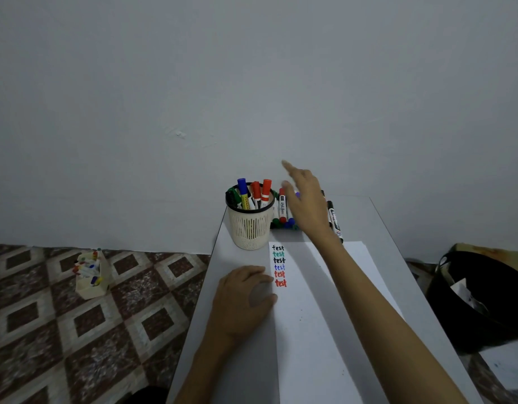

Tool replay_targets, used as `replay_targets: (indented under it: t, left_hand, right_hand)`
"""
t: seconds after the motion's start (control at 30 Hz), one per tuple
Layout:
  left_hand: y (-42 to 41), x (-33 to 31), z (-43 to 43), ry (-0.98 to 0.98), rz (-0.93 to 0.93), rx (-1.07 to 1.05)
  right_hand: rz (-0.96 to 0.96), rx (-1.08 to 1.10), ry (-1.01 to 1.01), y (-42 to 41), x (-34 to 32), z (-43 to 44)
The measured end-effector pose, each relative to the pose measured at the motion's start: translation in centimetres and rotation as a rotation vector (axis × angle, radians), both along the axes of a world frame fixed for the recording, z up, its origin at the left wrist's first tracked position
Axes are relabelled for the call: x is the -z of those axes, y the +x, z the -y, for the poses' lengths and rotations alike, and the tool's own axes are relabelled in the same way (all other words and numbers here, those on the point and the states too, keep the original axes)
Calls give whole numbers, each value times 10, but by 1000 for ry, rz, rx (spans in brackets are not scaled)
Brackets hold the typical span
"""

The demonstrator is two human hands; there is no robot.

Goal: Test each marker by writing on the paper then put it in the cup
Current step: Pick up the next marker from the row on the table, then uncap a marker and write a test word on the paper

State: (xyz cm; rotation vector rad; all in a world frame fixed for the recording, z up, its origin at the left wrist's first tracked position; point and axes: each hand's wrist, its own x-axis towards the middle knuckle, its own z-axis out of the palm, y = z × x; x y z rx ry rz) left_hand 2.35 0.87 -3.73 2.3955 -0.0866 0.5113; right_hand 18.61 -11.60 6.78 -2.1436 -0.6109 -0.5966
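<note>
Hovering our right hand (305,199), fingers spread, over loose markers (282,210) beside the cup (250,228), we rest our left hand (246,293), fingers together, on the paper (310,322).

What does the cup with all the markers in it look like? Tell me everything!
The cup is a round, cream, plastic-looking pen holder with a black rim, vertical slits round its wall and tiny holes near the base. It stands upright on the grey table, just beyond the paper's far left corner. Capped markers stand in it: blue, red, green. Loose markers lie close on its right. Neither the left hand nor the right hand touches it.
</note>
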Motion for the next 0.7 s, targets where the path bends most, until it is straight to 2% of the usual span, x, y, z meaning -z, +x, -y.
replay_targets:
  t: [0.1,0.2,0.3,0.4,0.5,0.63,0.7]
  left_hand:
    - [-2,-2,1,9,3,-5]
    - [-1,-1,1,15,1,-11]
    - [0,-2,1,8,8,-13]
    - [0,-2,1,6,26,-10]
    - [0,0,1,4,39,-8]
    - [0,-1,2,-9,40,-8]
    - [-1,-3,3,-53,45,-18]
  right_hand:
    - [-197,274,50,12,14,33]
    - [-414,497,-88,18,30,71]
    - [-559,507,-174,15,45,91]
    - [-551,495,-124,8,55,93]
    - [-375,535,70,2,59,94]
    - [-10,450,656,-15,43,90]
    - [-10,332,865,-27,29,85]
